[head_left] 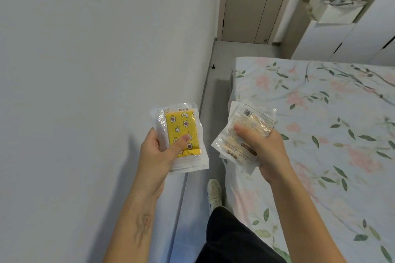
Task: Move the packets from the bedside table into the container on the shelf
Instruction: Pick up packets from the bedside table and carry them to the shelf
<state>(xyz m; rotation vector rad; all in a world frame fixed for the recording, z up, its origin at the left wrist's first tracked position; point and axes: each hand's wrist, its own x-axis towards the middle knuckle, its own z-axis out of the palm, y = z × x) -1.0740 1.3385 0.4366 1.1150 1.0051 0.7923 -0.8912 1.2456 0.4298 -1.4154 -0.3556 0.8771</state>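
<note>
Head view: left hand (156,151) pinches clear plastic packets with yellow star-print pad (181,134); right hand (265,151) grips pale clear-wrapped packets (248,132), beside floral bed (320,134); keep thumbs pressed so stacks don't fan

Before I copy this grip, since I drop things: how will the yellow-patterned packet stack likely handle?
The yellow-patterned packets look glossy, so probably slippery. Their clear edges appear thin and likely floppy. The left hand holds several with only a thumb on top, suggesting they're light.

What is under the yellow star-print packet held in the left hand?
Under the yellow packet, the left hand grips more clear-wrapped packets; only their white edges show. Their count and contents are covered.
</note>
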